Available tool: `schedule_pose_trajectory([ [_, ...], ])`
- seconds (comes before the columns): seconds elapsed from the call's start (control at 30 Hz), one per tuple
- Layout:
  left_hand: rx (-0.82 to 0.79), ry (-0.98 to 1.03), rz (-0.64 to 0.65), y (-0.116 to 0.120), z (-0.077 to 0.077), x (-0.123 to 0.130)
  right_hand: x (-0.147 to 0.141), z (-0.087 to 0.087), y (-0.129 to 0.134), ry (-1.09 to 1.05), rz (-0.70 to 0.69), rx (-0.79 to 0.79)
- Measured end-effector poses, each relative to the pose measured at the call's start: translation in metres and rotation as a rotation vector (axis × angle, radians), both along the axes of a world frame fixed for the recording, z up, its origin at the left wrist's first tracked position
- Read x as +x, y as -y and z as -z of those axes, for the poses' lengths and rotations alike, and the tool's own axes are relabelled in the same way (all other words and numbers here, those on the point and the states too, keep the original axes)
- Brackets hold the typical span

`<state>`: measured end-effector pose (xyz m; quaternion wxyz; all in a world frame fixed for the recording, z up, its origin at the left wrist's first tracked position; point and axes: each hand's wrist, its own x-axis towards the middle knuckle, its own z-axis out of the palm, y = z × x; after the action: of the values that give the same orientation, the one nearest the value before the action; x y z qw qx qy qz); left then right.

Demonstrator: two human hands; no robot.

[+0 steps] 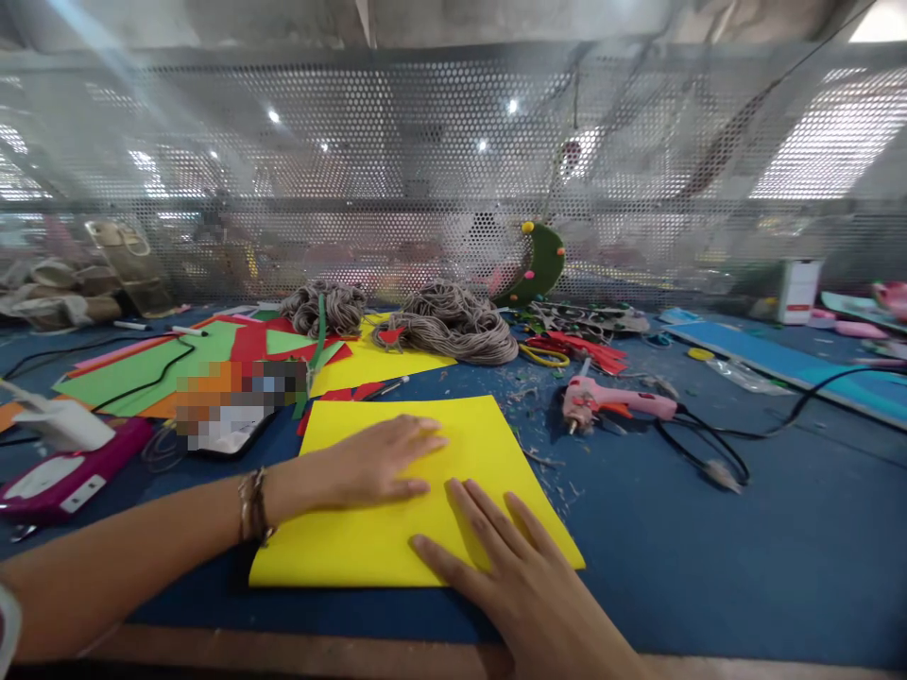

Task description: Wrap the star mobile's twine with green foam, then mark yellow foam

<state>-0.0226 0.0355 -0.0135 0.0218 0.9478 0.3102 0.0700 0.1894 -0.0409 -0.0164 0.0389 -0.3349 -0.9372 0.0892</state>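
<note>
A yellow sheet point(368, 543), folded over along its near edge, lies flat on the blue table in front of me. It looks like felt or craft foam; I cannot tell which. My left hand point(368, 463) rests on its upper middle, fingers stretched to the right. Flat on the lower right part lies my right hand point(510, 557), its fingers spread and pointing away from me. Neither hand grips anything. Just beyond the sheet's far edge are red scraps and another yellow sheet point(418, 364).
A pink glue gun point(616, 401) with a black cord lies to the right. Grey yarn skeins point(453, 326) sit at the back, before a perforated metal screen point(425, 132). On the left are coloured sheets point(205, 354), a blurred-out phone-like object and a magenta power strip point(77, 472).
</note>
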Motion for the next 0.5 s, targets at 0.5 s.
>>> schedule_pose_trajectory([
  [0.5,0.115,-0.069,0.21,0.058,-0.001,-0.018,0.001,0.003,0.005,-0.031,0.018,0.073],
])
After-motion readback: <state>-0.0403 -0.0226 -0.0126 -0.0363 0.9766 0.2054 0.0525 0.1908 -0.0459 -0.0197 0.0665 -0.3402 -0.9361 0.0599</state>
